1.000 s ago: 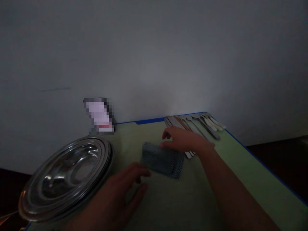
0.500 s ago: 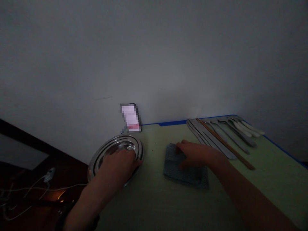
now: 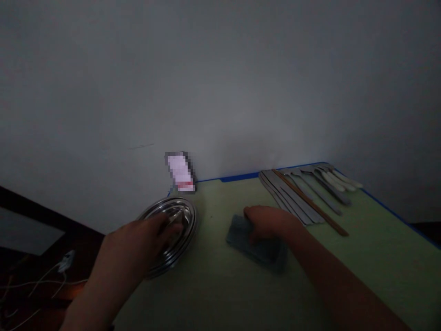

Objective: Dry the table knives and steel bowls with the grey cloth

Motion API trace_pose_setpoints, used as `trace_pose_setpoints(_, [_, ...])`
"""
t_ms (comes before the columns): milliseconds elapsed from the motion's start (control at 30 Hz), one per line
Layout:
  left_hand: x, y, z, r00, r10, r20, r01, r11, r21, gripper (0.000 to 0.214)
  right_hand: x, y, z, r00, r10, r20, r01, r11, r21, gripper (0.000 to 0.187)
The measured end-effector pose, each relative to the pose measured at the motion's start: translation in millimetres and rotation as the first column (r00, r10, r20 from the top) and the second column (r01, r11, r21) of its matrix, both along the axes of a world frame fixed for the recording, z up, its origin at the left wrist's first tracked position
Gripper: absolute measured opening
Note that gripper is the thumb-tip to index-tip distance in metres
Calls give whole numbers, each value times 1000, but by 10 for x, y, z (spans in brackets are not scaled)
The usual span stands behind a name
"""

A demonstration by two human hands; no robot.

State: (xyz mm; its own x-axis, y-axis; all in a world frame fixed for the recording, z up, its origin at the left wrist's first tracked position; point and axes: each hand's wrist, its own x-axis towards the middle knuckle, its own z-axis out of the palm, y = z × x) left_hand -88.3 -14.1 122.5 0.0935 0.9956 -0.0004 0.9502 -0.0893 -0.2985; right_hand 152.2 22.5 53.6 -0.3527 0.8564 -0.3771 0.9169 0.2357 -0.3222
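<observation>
On the left lies a stack of shiny round steel dishes (image 3: 192,225), and my left hand (image 3: 148,239) reaches over it. Its fingers are curled inside the top dish, around something I cannot make out, slightly blurred. A folded blue-grey cloth (image 3: 237,232) rests on the tabletop to the right of the dishes. My right hand (image 3: 270,225) presses down on the cloth with thumb and fingers closed on it; the hand covers part of its top.
The pale green table (image 3: 213,276) has a blue edge against a grey wall. Flat metal utensils (image 3: 292,200), brown chopsticks (image 3: 320,211), and several spoons and forks (image 3: 324,193) line its back right. A phone (image 3: 181,172) leans on the wall. White cables (image 3: 44,282) hang at lower left.
My left hand has shifted left and turned, its fingers now showing over the dish. The cloth has turned slightly under my right hand. The whole view has swung a little to the right.
</observation>
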Motion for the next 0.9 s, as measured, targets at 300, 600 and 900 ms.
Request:
trace_pose_setpoints(300, [268, -174, 49, 883, -466, 60, 371, 770, 519, 40, 467, 59, 255, 970, -27, -241, 61, 989, 132, 31])
trace_pose_setpoints(600, [649, -87, -523, 443, -877, 187, 792, 480, 377, 13, 896, 67, 358, 891, -291, -348, 379, 899, 218, 39])
trace_pose_setpoints(900, [434, -10, -1057, 313, -807, 500, 781, 518, 348, 32, 802, 109, 271, 817, -284, -502, 433, 877, 208, 57])
